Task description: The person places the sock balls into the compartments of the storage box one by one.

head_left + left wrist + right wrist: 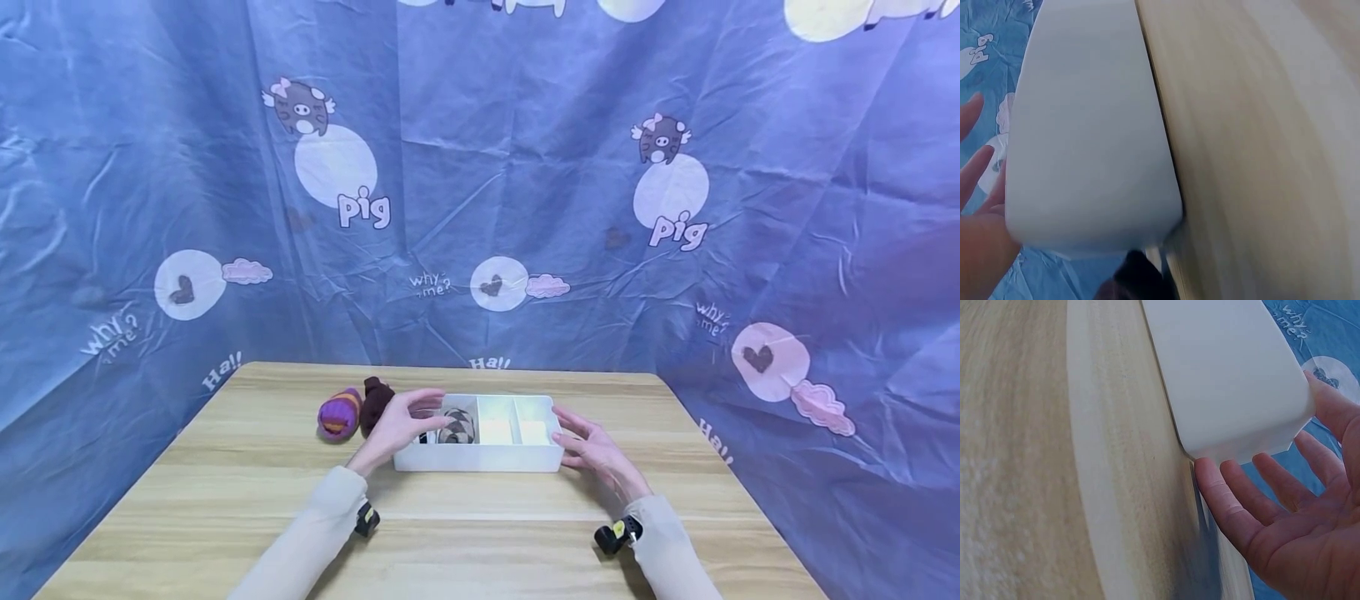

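A white divided box [480, 457] sits on the table, long side toward me. A rolled-up checked sock [456, 427] in grey and brown lies in one of its left compartments. My left hand [397, 427] reaches over the box's left end, thumb and fingers spread above the compartments and partly hiding them. In the left wrist view, its loose fingers show beyond the box wall. At the right end, my right hand [596, 450] touches the box, thumb near the rim and fairly straight fingertips [1207, 470] along the end wall.
Left of the box lie a purple and orange striped rolled sock [339, 415] and a dark brown sock bundle [375, 404], partly behind my left hand. The wooden table [480, 533] ends at a blue printed curtain [480, 183] behind and at the sides.
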`<state>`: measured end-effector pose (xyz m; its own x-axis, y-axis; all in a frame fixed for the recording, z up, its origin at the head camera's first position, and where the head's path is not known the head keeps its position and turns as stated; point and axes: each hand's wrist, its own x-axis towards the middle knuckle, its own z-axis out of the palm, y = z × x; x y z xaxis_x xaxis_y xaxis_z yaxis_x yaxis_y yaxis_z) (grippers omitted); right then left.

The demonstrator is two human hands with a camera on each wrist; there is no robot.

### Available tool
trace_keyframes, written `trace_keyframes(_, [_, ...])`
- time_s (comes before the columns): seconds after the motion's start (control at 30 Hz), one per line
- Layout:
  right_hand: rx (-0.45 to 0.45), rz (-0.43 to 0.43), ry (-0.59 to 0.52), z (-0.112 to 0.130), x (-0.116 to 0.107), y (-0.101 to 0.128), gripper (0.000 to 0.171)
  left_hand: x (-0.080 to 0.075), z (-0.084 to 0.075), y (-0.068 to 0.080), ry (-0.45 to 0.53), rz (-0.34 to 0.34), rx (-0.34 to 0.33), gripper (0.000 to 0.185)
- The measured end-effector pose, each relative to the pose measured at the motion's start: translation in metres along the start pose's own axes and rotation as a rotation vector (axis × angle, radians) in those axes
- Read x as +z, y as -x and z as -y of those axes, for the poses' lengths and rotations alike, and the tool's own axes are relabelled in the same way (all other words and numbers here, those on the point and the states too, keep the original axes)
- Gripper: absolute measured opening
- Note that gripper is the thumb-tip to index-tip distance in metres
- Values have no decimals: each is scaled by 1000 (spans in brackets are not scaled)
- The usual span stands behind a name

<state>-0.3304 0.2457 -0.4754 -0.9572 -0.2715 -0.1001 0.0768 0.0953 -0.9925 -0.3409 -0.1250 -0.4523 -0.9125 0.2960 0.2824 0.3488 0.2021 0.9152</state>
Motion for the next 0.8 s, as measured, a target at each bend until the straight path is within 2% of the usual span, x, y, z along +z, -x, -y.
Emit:
trace_keyframes(0.17, [-15,10,3,0,0,-1,72,-10,2,7,-35,-59,63,42])
trace_keyframes(0.3, [-14,9,7,0,0,0,72,-20,-6,15,-64,-72,93,30])
trace_keyframes(0.43, [-4,-1,5,-1,1,0,72,-32,-17,25,-69,-81,77,25])
trace_keyframes(0.53, [-6,-5,3,-2,1,-1,71,-44,-8,24,-84,-92,50,26])
trace_keyframes(0.67, [-6,-7,8,-2,1,-1,71,-60,10,20,-176,-94,50,26])
trace_keyframes(0.8, [0,-11,4,-1,2,0,72,-76,11,24,-246,-120,29,26])
